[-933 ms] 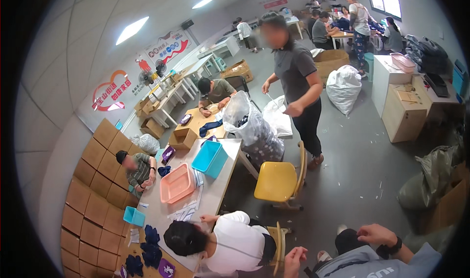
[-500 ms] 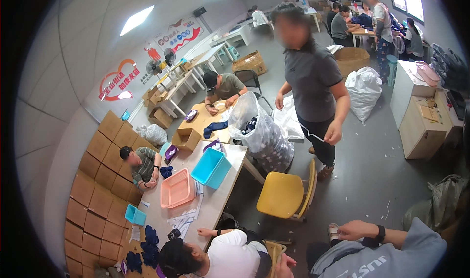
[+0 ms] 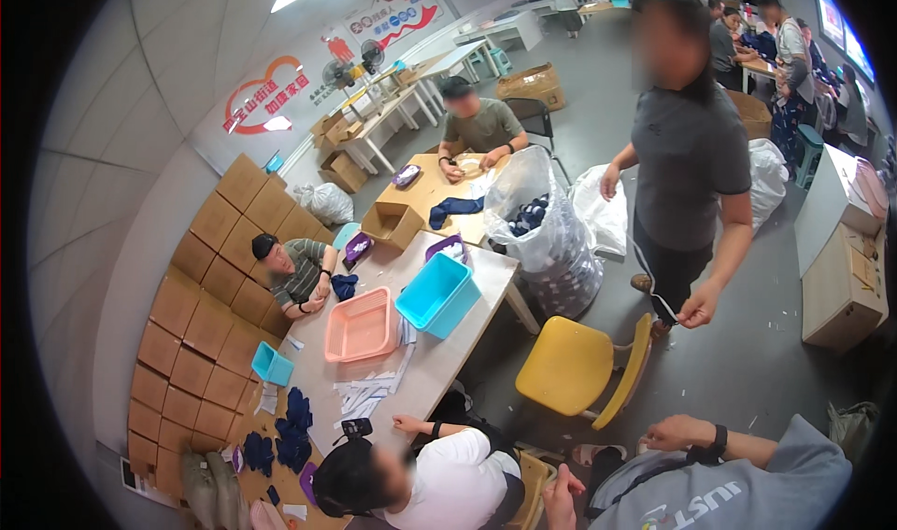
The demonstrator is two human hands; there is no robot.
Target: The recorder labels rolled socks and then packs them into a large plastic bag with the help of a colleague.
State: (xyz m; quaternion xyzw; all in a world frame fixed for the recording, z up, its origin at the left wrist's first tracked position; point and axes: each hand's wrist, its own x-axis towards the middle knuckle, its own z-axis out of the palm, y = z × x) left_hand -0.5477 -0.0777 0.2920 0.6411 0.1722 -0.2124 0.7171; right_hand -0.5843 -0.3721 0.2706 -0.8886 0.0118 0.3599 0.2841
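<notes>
At the lower edge, my left hand [image 3: 562, 498] is raised with thumb and fingers apart, and I see nothing in it. My right hand [image 3: 680, 434], with a dark band on the wrist, hangs in front of my grey shirt [image 3: 738, 493]. Its fingers are curled in, and no object shows in them. Nearest to my hands are a yellow chair [image 3: 565, 367], ahead of them, and a seated person in a white top [image 3: 458, 474] to the left. Neither hand touches the chair.
A standing person [image 3: 691, 147] holds a thin white strip. The table [image 3: 458, 362] carries a pink basket [image 3: 360, 325], a blue bin [image 3: 437, 295], paper strips and dark cloth pieces. Beyond stand a clear bag [image 3: 551, 240] and more seated people. Cartons [image 3: 196, 334] are stacked along the left wall.
The view has swung, so the table, chair and standing person sit farther right in the picture. My left hand has come up a little; my right hand keeps nearly the same place.
</notes>
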